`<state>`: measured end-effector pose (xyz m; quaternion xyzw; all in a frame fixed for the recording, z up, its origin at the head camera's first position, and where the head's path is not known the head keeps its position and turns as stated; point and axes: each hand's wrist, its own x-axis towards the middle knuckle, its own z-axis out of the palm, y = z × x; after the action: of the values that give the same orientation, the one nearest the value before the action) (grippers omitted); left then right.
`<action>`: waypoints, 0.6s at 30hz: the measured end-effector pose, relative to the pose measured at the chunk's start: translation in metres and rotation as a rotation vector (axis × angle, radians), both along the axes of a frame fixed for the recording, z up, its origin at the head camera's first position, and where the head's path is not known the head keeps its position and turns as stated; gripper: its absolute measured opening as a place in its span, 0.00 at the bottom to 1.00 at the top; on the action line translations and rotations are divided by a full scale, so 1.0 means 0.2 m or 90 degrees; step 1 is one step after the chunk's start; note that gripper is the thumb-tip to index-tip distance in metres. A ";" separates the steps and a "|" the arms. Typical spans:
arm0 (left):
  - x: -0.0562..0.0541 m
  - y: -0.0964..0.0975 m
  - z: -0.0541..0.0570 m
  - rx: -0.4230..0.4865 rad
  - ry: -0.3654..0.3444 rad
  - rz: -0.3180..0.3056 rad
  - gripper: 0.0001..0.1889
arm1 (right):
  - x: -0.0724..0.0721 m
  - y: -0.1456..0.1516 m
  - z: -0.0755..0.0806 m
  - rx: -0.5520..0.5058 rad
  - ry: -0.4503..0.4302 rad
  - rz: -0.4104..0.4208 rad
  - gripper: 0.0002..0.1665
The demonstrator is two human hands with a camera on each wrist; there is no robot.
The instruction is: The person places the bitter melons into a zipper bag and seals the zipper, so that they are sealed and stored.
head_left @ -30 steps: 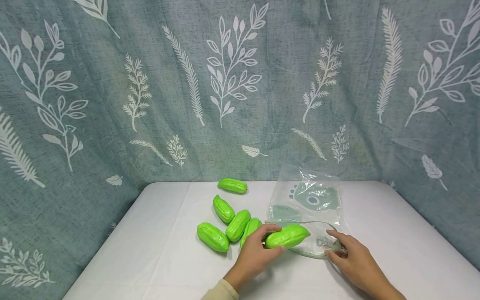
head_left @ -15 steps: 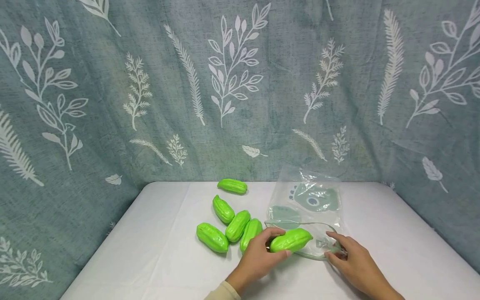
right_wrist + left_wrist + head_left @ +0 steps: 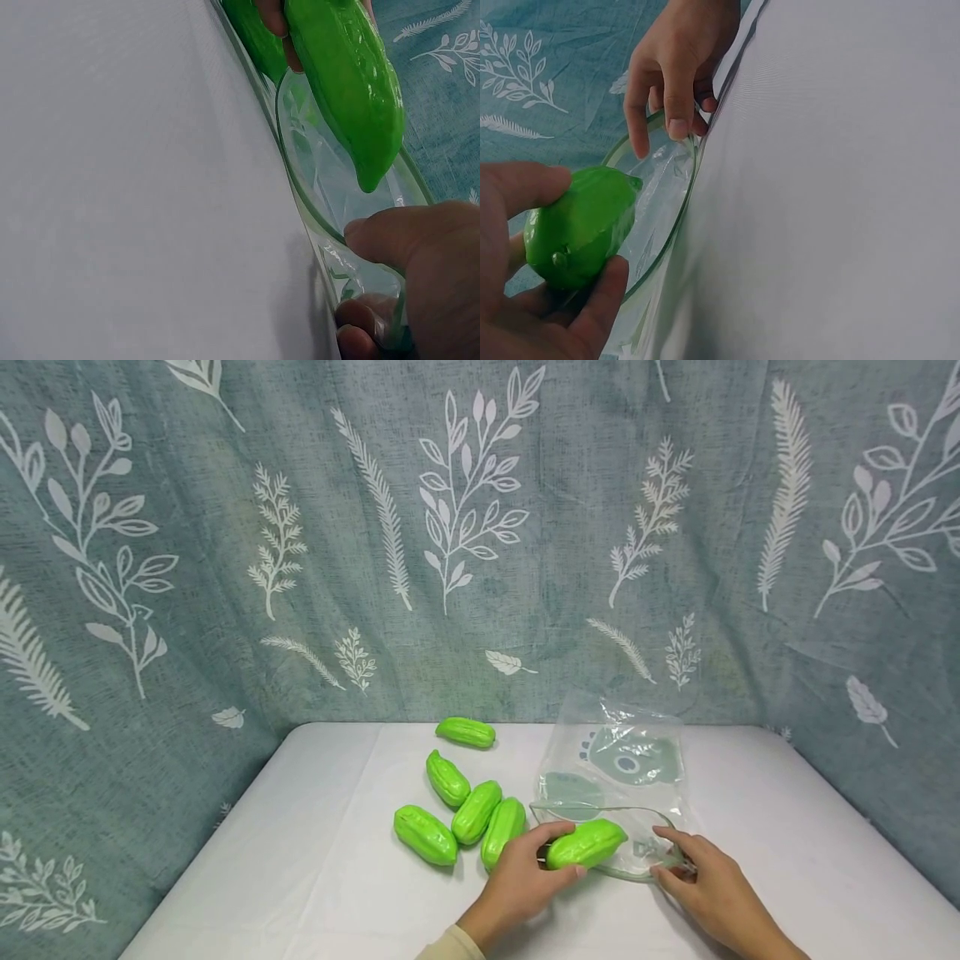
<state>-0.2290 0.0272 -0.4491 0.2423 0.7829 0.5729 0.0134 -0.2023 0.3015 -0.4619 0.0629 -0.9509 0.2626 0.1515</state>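
My left hand (image 3: 523,875) grips a bright green ribbed bitter melon (image 3: 588,844), thumb on the near side and fingers on the far side. Its pointed end faces right, over the open mouth of a clear plastic zip bag (image 3: 573,793). At the bag's right side, my right hand (image 3: 708,878) pinches the rim and keeps the mouth spread in a loop. Seen from the right wrist, the melon's tip (image 3: 369,176) overlaps the mouth, and my right thumb (image 3: 382,234) lies at the rim. The left wrist view shows the bag's greenish rim (image 3: 682,214) beyond the melon.
Several more bitter melons lie left of the bag: one (image 3: 503,832) right beside my left hand, one (image 3: 425,835) further left, one (image 3: 465,732) near the back edge. A white cloth (image 3: 300,860) covers the table, and a blue-green leaf-print curtain (image 3: 480,568) hangs behind.
My left hand has shifted slightly right and toward me with the melon, exposing more of the melon beside it. My right hand stays on the bag's rim.
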 end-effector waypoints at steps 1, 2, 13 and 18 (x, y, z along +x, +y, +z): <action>0.00 0.00 0.00 -0.002 -0.002 0.002 0.27 | 0.00 0.00 0.00 0.000 0.002 0.001 0.34; 0.00 0.01 0.00 -0.005 0.000 0.004 0.27 | 0.00 0.00 0.00 0.000 0.005 0.002 0.34; 0.00 0.07 -0.01 -0.046 0.078 0.049 0.29 | 0.00 0.00 0.00 -0.006 0.037 0.014 0.32; 0.00 0.10 0.00 -0.072 0.088 0.053 0.30 | 0.01 0.00 0.00 -0.002 0.031 0.004 0.32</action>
<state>-0.2282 0.0472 -0.4493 0.2472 0.8225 0.5097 -0.0509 -0.1996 0.3008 -0.4612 0.0718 -0.9463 0.2632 0.1736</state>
